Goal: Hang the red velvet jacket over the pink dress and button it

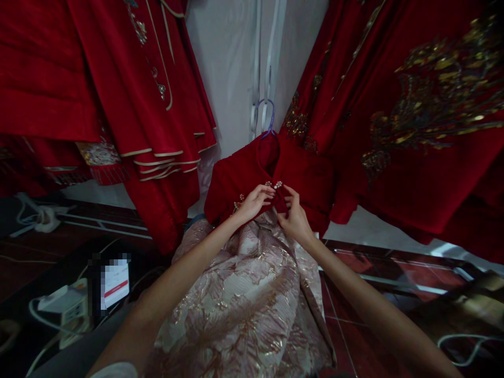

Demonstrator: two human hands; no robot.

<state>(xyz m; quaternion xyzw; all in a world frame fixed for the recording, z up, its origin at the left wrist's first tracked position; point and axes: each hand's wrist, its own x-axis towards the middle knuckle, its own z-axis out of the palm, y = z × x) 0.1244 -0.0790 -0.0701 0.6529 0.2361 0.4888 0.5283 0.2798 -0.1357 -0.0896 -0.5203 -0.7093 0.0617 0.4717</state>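
A red jacket (305, 170) with a stand-up collar hangs on a purple hanger (271, 118) in front of me. Pearl-like beads form a small ornament (278, 185) at its front opening. My left hand (258, 202) curls its fingers on the left front edge, just below the beads. Opposite it, my right hand (294, 218) has thumb and fingers closed on the right front edge. The fabric between the fingertips is partly hidden. Pale, shiny brocade cloth (252, 283) spreads beneath both forearms, and a beaded decoration (238, 203) shows beside my left hand.
Red garments (137, 105) with gold piping hang at left. A red garment with gold sequins (433, 100) hangs at right. A lit phone (116, 283) stands by a white power strip (73, 310) and cables at lower left. Metal rack rails (106, 224) run near the floor.
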